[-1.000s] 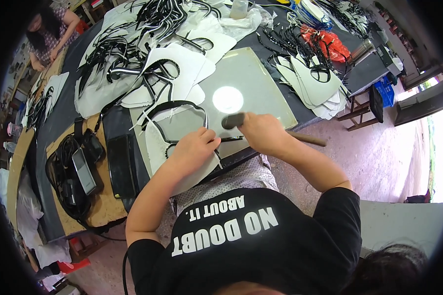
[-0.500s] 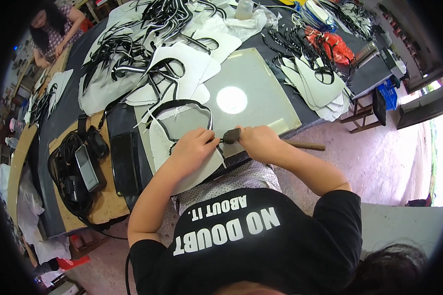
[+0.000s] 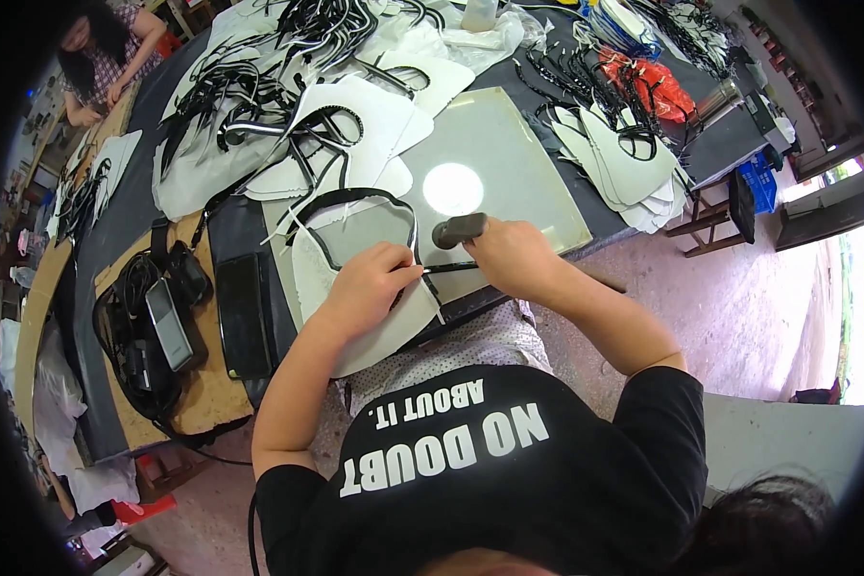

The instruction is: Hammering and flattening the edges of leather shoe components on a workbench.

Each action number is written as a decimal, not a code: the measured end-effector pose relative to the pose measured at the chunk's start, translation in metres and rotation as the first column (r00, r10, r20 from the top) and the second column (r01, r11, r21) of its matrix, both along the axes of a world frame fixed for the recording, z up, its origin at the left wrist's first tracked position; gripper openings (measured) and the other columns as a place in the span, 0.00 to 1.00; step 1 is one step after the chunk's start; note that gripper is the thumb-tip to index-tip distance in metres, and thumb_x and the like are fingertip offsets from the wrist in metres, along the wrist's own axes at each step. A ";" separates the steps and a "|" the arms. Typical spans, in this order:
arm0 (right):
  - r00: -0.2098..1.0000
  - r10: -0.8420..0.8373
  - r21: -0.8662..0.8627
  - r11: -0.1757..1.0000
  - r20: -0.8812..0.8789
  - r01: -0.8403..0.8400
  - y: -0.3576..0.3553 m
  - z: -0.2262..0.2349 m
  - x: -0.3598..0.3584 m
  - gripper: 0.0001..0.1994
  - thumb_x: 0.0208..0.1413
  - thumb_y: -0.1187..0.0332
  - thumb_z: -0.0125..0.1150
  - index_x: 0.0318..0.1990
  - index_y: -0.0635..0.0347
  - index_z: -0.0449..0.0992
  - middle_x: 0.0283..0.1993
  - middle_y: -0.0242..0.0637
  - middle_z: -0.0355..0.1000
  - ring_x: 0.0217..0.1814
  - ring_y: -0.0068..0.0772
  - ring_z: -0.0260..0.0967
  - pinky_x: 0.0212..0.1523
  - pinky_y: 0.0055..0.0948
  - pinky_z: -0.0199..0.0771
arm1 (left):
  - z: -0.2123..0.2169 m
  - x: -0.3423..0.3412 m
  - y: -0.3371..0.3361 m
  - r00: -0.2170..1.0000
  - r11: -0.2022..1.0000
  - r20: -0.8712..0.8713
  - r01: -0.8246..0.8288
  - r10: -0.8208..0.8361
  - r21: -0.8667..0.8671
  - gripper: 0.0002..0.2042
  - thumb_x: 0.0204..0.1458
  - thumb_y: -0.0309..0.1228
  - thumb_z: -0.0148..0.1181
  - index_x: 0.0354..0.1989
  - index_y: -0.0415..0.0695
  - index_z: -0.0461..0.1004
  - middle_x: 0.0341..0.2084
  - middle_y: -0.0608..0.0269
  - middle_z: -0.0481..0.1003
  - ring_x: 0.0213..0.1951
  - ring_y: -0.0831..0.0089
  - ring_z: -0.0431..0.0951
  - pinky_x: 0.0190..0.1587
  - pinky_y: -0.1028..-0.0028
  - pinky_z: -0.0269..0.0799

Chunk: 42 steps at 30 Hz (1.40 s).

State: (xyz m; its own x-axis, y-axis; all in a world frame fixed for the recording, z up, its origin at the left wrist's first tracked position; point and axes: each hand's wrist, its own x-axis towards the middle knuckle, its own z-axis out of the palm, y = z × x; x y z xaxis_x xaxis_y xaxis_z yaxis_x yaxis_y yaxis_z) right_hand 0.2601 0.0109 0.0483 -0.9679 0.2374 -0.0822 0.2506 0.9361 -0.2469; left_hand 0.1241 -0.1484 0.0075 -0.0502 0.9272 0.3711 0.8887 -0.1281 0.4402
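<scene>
In my right hand is a hammer; its dark head hangs just above the work, and the wooden handle comes out behind the hand. My left hand is closed at the fingertips on a thin black strap, which runs right beneath the hammer. Under the left hand lies a white cut panel edged in part with black and white strip, which curves up in a loop. The panel's near end hangs over the table edge. Both rest on a pale, shiny board.
White panels with tangled black straps are heaped behind the board. More panels and a red bag lie at right. Left are a black phone and a cardboard sheet with cables and a device. A person sits far left.
My right hand has raised the hammer head up and away from the strap, and more of the strap shows. The left hand stays nearly in place.
</scene>
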 end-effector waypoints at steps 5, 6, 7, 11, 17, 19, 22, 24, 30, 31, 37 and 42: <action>0.967 0.134 -0.028 0.991 0.217 -0.131 -0.009 0.008 -0.003 0.09 0.44 0.75 0.47 0.35 0.65 0.62 0.26 0.46 0.69 0.28 0.47 0.70 0.27 0.38 0.69 | 0.002 -0.002 -0.002 0.997 0.999 -0.065 0.036 -0.036 -0.003 0.09 0.38 0.24 0.52 0.31 0.43 0.72 0.27 0.62 0.69 0.32 0.65 0.69 0.33 0.70 0.67; 0.977 0.130 -0.017 0.992 0.170 -0.129 -0.007 0.010 -0.006 0.09 0.43 0.75 0.47 0.35 0.65 0.62 0.26 0.46 0.70 0.28 0.47 0.70 0.27 0.38 0.69 | 0.001 -0.002 -0.003 0.997 0.999 -0.064 0.034 -0.035 -0.004 0.09 0.38 0.24 0.52 0.31 0.43 0.72 0.27 0.62 0.69 0.32 0.65 0.69 0.33 0.70 0.67; 0.985 0.126 -0.005 0.992 0.122 -0.126 -0.006 0.010 -0.007 0.10 0.43 0.76 0.47 0.35 0.65 0.62 0.26 0.46 0.70 0.28 0.47 0.70 0.28 0.38 0.69 | 0.000 -0.001 -0.004 0.999 1.000 -0.045 0.021 -0.021 0.007 0.09 0.38 0.24 0.52 0.31 0.43 0.72 0.27 0.62 0.69 0.32 0.65 0.69 0.33 0.70 0.67; 0.986 0.089 0.024 0.995 0.141 -0.093 -0.008 0.004 -0.007 0.10 0.42 0.77 0.47 0.36 0.65 0.62 0.25 0.46 0.70 0.28 0.47 0.69 0.28 0.38 0.69 | -0.004 -0.001 -0.004 0.999 0.998 -0.003 -0.044 0.044 0.044 0.09 0.37 0.24 0.52 0.30 0.42 0.72 0.28 0.62 0.70 0.33 0.65 0.70 0.33 0.70 0.67; 0.985 0.130 -0.004 0.991 0.115 -0.131 -0.005 0.005 -0.009 0.09 0.44 0.75 0.47 0.36 0.67 0.63 0.24 0.47 0.69 0.28 0.47 0.69 0.27 0.38 0.68 | -0.008 -0.002 -0.006 0.999 0.997 0.018 -0.028 0.027 0.070 0.08 0.37 0.23 0.53 0.28 0.41 0.72 0.29 0.62 0.70 0.33 0.65 0.70 0.34 0.71 0.67; 0.997 0.064 -0.033 0.997 0.041 -0.063 -0.002 0.007 -0.009 0.07 0.47 0.71 0.46 0.33 0.66 0.64 0.25 0.47 0.69 0.28 0.48 0.68 0.28 0.40 0.67 | -0.009 -0.001 -0.006 0.999 0.996 0.023 -0.036 0.034 0.084 0.08 0.36 0.23 0.53 0.28 0.41 0.72 0.28 0.62 0.70 0.33 0.65 0.70 0.34 0.71 0.67; 1.000 -0.009 -0.071 0.997 -0.009 0.009 -0.002 0.013 -0.008 0.09 0.50 0.67 0.46 0.31 0.65 0.66 0.27 0.48 0.68 0.29 0.49 0.67 0.30 0.41 0.66 | -0.011 -0.001 -0.006 0.999 0.993 0.032 -0.037 0.034 0.108 0.07 0.36 0.23 0.53 0.28 0.41 0.72 0.28 0.63 0.70 0.33 0.65 0.70 0.34 0.71 0.67; 1.000 -0.016 -0.073 0.997 0.014 0.017 -0.003 0.016 -0.006 0.09 0.51 0.66 0.46 0.31 0.65 0.66 0.27 0.48 0.68 0.29 0.49 0.67 0.30 0.41 0.66 | -0.011 -0.001 -0.005 0.999 0.993 0.038 -0.028 0.024 0.117 0.07 0.36 0.23 0.54 0.28 0.42 0.72 0.28 0.63 0.70 0.32 0.65 0.69 0.34 0.71 0.67; 0.999 -0.037 -0.089 0.995 -0.011 0.036 -0.002 0.012 -0.002 0.10 0.51 0.66 0.47 0.32 0.65 0.65 0.27 0.47 0.68 0.28 0.48 0.67 0.28 0.40 0.66 | -0.008 -0.001 -0.006 0.998 0.993 0.059 -0.032 0.026 0.110 0.09 0.34 0.21 0.54 0.28 0.42 0.72 0.27 0.63 0.70 0.32 0.66 0.69 0.33 0.71 0.67; 1.000 -0.001 -0.052 0.999 0.011 0.001 -0.002 0.010 -0.001 0.08 0.48 0.70 0.47 0.33 0.66 0.64 0.26 0.46 0.69 0.28 0.47 0.68 0.27 0.39 0.67 | -0.007 -0.001 -0.005 0.998 0.994 0.059 -0.036 0.030 0.106 0.09 0.33 0.21 0.54 0.27 0.42 0.73 0.27 0.64 0.70 0.31 0.67 0.69 0.33 0.71 0.67; 0.974 0.098 -0.043 0.995 0.205 -0.091 -0.007 0.008 0.002 0.10 0.41 0.77 0.48 0.35 0.66 0.63 0.25 0.46 0.70 0.28 0.45 0.70 0.27 0.37 0.69 | -0.005 0.000 -0.004 0.998 0.993 0.032 -0.051 0.048 0.106 0.10 0.32 0.20 0.54 0.27 0.43 0.74 0.25 0.65 0.70 0.30 0.67 0.69 0.31 0.72 0.67; 0.998 0.052 -0.031 0.998 0.038 -0.050 0.000 0.010 -0.006 0.10 0.41 0.76 0.49 0.35 0.66 0.63 0.25 0.46 0.70 0.29 0.45 0.70 0.28 0.37 0.69 | -0.006 0.000 -0.005 0.998 0.995 0.056 -0.031 0.026 0.095 0.11 0.33 0.18 0.55 0.29 0.43 0.74 0.26 0.63 0.70 0.30 0.65 0.69 0.31 0.71 0.66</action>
